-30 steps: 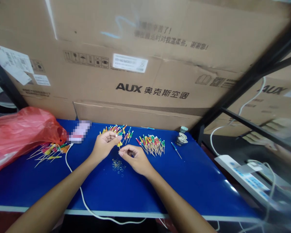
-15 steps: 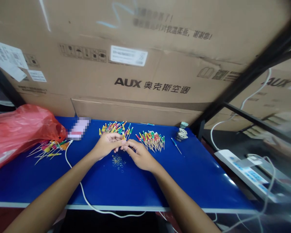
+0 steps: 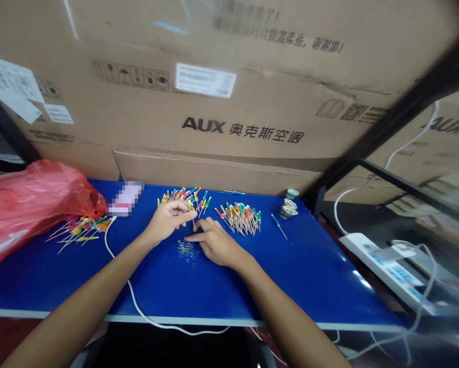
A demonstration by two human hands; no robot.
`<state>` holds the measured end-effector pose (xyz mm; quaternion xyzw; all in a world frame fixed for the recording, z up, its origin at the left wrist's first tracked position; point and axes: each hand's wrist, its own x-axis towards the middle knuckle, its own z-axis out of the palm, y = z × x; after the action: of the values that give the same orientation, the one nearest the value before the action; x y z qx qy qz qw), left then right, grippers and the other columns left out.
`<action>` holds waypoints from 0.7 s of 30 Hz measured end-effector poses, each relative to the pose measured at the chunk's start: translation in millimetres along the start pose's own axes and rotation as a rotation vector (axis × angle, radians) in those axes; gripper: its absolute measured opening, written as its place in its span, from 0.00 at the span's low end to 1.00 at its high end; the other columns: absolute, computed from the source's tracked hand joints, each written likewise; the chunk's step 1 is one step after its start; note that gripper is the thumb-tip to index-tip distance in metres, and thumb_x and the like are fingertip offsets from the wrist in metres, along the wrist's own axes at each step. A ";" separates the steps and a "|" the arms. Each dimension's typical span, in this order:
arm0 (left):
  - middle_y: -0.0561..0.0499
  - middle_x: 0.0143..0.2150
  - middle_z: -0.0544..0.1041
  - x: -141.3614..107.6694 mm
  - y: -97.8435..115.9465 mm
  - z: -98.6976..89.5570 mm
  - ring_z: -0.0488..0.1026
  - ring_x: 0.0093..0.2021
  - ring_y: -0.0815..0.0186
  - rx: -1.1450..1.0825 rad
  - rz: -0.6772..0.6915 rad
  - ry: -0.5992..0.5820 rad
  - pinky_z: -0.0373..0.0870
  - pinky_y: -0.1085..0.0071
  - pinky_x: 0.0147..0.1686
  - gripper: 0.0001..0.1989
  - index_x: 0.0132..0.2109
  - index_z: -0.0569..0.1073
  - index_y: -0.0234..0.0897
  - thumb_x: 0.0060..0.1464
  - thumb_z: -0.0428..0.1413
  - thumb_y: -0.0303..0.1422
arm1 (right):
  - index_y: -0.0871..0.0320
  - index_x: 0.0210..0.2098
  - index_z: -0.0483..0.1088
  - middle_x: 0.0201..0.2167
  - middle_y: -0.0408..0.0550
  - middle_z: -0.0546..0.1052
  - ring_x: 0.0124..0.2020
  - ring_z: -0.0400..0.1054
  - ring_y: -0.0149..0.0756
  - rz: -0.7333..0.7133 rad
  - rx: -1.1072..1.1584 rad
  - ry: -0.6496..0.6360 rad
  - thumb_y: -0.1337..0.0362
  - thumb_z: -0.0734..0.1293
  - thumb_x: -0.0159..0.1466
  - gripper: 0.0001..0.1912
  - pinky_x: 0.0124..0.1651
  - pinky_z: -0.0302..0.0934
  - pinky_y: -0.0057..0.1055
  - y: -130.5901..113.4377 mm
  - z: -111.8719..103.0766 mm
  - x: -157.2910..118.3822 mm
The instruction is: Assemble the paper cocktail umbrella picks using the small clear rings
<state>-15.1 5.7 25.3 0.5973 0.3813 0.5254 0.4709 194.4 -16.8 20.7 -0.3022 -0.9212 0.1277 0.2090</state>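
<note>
My left hand [image 3: 165, 223] pinches a closed yellow paper cocktail umbrella [image 3: 191, 208] between thumb and fingertips, its stick pointing down. Just to the right is my right hand [image 3: 218, 244], its thumb and fingers apart, one digit stretched to the upper edge of a small pile of clear rings [image 3: 187, 251], perhaps rubber bands. Whether a ring clings to that fingertip is too small to tell. Behind my left hand lies a bunch of folded cocktail umbrellas [image 3: 177, 196], partly covered by it. A second bunch of folded umbrellas [image 3: 241, 217] lies beyond my right hand.
At the left, a red plastic bag [image 3: 41, 204] lies beside loose umbrellas [image 3: 81, 228] and a blurred-out phone [image 3: 126, 198] with a white cable [image 3: 131, 296]. A single blue umbrella [image 3: 278, 225] and small pale objects [image 3: 288, 207] lie right. A cardboard box [image 3: 244, 168] walls the back; a power strip [image 3: 386, 271] stands right.
My hands have come apart. The right hand has let go of the yellow umbrella and reached down to the rings, while the left hand keeps it.
</note>
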 end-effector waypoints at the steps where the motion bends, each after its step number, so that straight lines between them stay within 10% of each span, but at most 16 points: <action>1: 0.49 0.33 0.79 -0.5 1.0 0.4 0.72 0.22 0.72 -0.003 -0.005 0.004 0.64 0.78 0.16 0.13 0.32 0.74 0.33 0.48 0.69 0.37 | 0.43 0.53 0.78 0.44 0.48 0.74 0.44 0.63 0.43 0.001 -0.016 -0.002 0.75 0.62 0.63 0.26 0.46 0.56 0.39 0.4 1.1 0.0; 14: 0.52 0.24 0.77 -2.2 3.4 2.8 0.65 0.16 0.75 -0.003 -0.022 -0.005 0.60 0.78 0.15 0.13 0.31 0.75 0.33 0.47 0.70 0.36 | 0.57 0.38 0.77 0.35 0.54 0.74 0.39 0.62 0.44 0.050 -0.242 0.117 0.67 0.62 0.69 0.10 0.45 0.53 0.40 6.2 8.7 7.6; 21: 0.54 0.21 0.74 -5.1 -0.3 3.7 0.63 0.19 0.73 0.131 -0.035 -0.136 0.56 0.77 0.17 0.13 0.32 0.80 0.33 0.47 0.69 0.40 | 0.55 0.40 0.74 0.34 0.48 0.75 0.37 0.66 0.39 0.178 0.187 0.351 0.60 0.62 0.72 0.10 0.45 0.59 0.38 9.0 -13.1 4.5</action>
<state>-12.3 0.4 23.5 0.6543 0.3925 0.4491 0.4649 201.7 -5.5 30.3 -0.3794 -0.8244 0.1762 0.3812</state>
